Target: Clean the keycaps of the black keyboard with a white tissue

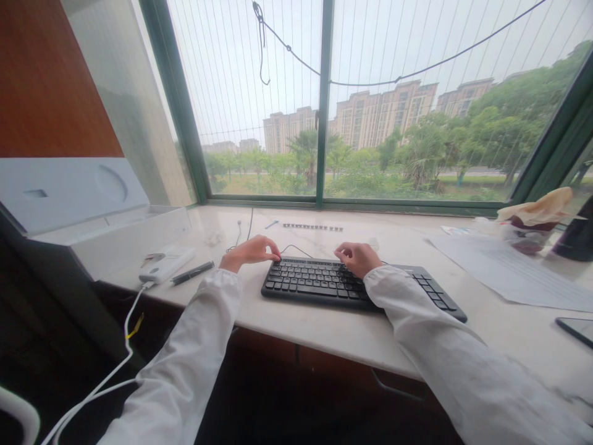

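Note:
A black keyboard (319, 281) lies on the pale tabletop, its number pad partly hidden behind my right sleeve. My left hand (252, 251) is at its far left corner, thumb and fingers closed on the edge there. Over the far row of keys, right of the middle, my right hand (360, 258) is curled with thumb and forefinger together; whatever is between them is too small to make out. Beyond the keyboard, several small dark keycaps (312, 227) stand in a line. A thin blue tool (272, 224) lies to their left.
On the left are a black pen (192, 273), a white power strip (167, 264) with a cable, and an open white box (130, 232). Paper sheets (514, 269), a cup (528, 232) and a phone (577, 327) lie to the right. The window (319, 123) closes the back.

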Motion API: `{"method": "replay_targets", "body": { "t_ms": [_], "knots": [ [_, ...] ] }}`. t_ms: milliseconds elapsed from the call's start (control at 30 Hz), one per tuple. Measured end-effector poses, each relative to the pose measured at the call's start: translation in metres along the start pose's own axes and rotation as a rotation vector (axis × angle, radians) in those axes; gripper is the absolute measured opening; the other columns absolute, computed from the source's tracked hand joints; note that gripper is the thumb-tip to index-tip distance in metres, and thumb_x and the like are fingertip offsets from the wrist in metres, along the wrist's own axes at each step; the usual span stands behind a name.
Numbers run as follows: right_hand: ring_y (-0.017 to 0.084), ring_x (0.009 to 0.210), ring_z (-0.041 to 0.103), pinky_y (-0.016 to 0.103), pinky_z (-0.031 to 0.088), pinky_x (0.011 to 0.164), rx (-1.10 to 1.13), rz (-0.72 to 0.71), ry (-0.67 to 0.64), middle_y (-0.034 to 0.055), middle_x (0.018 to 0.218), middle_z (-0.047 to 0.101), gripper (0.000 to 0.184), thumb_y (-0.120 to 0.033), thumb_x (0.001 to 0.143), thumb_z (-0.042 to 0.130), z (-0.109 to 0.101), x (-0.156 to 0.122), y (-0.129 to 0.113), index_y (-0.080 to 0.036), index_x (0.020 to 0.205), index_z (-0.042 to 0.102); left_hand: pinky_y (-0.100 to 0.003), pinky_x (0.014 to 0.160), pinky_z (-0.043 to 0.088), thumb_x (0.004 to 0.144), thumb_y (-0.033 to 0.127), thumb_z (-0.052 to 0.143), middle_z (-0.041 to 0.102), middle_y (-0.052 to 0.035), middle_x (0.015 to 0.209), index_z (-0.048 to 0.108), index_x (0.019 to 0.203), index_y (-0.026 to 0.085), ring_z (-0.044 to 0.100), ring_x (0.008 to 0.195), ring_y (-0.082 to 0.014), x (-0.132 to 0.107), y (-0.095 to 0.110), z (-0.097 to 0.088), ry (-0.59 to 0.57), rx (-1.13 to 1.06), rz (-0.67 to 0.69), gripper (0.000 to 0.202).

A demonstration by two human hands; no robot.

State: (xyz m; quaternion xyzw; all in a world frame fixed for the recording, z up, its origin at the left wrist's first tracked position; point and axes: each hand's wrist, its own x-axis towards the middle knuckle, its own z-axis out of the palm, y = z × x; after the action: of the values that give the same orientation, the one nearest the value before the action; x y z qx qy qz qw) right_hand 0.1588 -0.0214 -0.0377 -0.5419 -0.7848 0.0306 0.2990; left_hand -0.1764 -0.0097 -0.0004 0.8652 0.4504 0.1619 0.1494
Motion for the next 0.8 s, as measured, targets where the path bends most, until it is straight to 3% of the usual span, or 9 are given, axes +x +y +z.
{"method": "replay_targets", "body": {
  "t_ms": [300, 567, 800],
  "knots": [
    [0.016, 0.068, 0.061, 0.027, 0.043, 0.068, -0.008, 0.001, 0.003, 0.0021, 0.075, 0.072, 0.02, -0.034, 0.084, 0.057, -0.0003, -0.001, -0.0006, -0.023, 0.084, 0.074, -0.026, 0.077, 0.046, 0.076, 0.04, 0.07, 0.074, -0.0024, 0.087, 0.077, 0.083, 0.023, 0.065, 0.081, -0.0169, 0.0015, -0.001, 0.0019, 0.011, -0.003, 0.009, 0.02],
    [0.016, 0.067, 0.062, 0.027, 0.044, 0.069, 0.006, 0.006, -0.016, 0.0019, 0.075, 0.072, 0.02, -0.033, 0.084, 0.056, -0.0012, -0.0015, -0.0014, -0.023, 0.085, 0.073, -0.028, 0.077, 0.046, 0.07, 0.045, 0.074, 0.075, -0.003, 0.086, 0.078, 0.079, 0.022, 0.067, 0.083, -0.0199, 0.0048, -0.0059, 0.0022, 0.001, -0.049, -0.101, 0.025],
    [0.016, 0.066, 0.061, 0.027, 0.042, 0.066, -0.005, 0.01, -0.027, 0.0014, 0.073, 0.071, 0.02, -0.034, 0.084, 0.055, -0.0017, -0.0021, -0.0022, -0.023, 0.085, 0.073, -0.027, 0.075, 0.047, 0.069, 0.045, 0.075, 0.076, -0.0042, 0.085, 0.079, 0.081, 0.022, 0.068, 0.082, -0.0202, 0.0028, -0.0054, 0.0025, 0.015, -0.089, -0.097, 0.027]
  ]
}}
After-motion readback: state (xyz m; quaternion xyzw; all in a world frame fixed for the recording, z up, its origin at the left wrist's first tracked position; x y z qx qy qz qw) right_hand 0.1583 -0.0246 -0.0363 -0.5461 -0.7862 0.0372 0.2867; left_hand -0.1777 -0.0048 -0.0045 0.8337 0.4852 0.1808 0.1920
